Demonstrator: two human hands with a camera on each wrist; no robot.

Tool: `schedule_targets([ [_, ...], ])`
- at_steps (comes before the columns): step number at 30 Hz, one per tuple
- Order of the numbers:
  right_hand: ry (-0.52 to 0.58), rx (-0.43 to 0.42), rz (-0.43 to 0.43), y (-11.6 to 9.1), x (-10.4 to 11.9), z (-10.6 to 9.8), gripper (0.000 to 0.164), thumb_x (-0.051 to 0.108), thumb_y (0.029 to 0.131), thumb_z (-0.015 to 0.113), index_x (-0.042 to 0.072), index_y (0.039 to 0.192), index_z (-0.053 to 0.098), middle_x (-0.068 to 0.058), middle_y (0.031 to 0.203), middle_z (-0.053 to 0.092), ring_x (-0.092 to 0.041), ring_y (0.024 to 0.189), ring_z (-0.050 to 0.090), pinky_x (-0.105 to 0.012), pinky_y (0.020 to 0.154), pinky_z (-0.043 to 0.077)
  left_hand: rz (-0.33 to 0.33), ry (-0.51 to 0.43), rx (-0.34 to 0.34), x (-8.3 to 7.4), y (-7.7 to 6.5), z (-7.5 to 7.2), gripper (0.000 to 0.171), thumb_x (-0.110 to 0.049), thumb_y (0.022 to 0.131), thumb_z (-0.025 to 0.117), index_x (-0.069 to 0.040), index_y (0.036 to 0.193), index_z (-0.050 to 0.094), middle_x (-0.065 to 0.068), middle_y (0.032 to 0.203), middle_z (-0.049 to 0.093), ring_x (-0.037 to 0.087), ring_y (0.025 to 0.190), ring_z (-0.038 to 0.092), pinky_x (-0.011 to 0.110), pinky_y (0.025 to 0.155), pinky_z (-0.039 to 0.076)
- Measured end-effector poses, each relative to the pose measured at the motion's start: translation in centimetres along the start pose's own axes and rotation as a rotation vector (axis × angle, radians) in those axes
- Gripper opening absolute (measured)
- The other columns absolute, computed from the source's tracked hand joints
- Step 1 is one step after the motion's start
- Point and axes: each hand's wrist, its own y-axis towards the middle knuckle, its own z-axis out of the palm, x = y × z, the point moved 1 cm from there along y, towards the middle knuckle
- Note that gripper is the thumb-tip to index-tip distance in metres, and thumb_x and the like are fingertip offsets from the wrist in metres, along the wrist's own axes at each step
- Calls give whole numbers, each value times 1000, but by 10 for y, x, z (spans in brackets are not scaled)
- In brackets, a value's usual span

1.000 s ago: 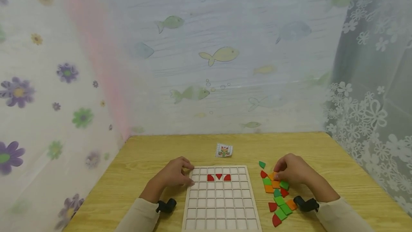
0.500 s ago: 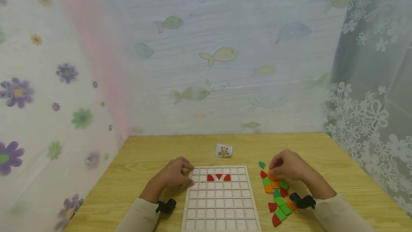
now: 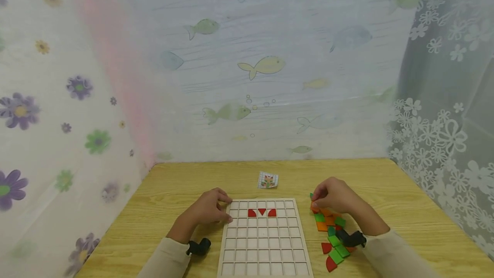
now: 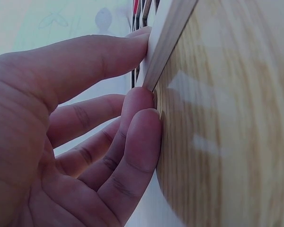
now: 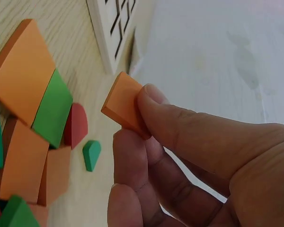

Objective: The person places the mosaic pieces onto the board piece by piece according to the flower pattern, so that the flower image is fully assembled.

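In the head view my left hand holds the far left corner of a pale wooden grid board. The left wrist view shows the thumb on the board's rim and fingertips at its corner. Two red quarter-round tiles flank a red triangle tile in the board's second row. Right of the board, my right hand pinches an orange square tile between thumb and fingers, raised over the loose pieces. Part of a dark green tile shows on the table below it.
Several green, orange and red tiles lie in a loose, overlapping pile right of the board. A small printed pattern card lies beyond the board. Curtains with fish and flowers hang around the wooden table.
My right hand has lifted the orange tile from the pile and moved left and slightly away toward the board. My left hand and the board have stayed put.
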Motion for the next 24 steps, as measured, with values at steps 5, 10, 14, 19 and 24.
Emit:
schedule_targets([
  [5, 27, 10, 20, 3, 7, 6, 6, 14, 88, 84, 13, 86, 78, 1, 80, 73, -20, 73, 67, -33, 67, 55, 2, -3, 1, 0, 0, 0, 58, -13, 79, 91, 1, 131, 69, 14, 140, 53, 17, 81, 66, 32, 63, 59],
  [10, 27, 15, 23, 8, 11, 11, 4, 13, 88, 83, 13, 87, 80, 1, 82, 73, -20, 73, 66, -34, 65, 55, 4, 7, -1, -1, 0, 0, 58, -14, 79, 91, 0, 131, 70, 13, 140, 53, 16, 83, 67, 32, 63, 59],
  [14, 21, 11, 34, 10, 16, 15, 4, 12, 88, 83, 14, 88, 80, 2, 83, 72, -20, 72, 66, -33, 64, 56, -1, 7, -1, -1, -1, 0, 57, -14, 79, 91, 0, 131, 70, 13, 140, 53, 16, 84, 67, 32, 64, 59],
  [19, 27, 17, 33, 14, 26, 20, 4, 9, 88, 82, 13, 89, 81, 2, 86, 73, -17, 75, 64, -32, 65, 55, -3, 7, 1, -3, -2, -1, 56, -13, 80, 91, 0, 131, 70, 14, 140, 53, 16, 81, 67, 32, 63, 59],
  [24, 45, 33, 31, 17, 37, 25, 7, 6, 89, 81, 13, 89, 81, 1, 86, 74, -18, 66, 59, -33, 57, 52, -2, 7, -2, -5, -3, 0, 56, -13, 80, 91, 1, 130, 70, 14, 139, 54, 16, 81, 66, 32, 62, 59],
])
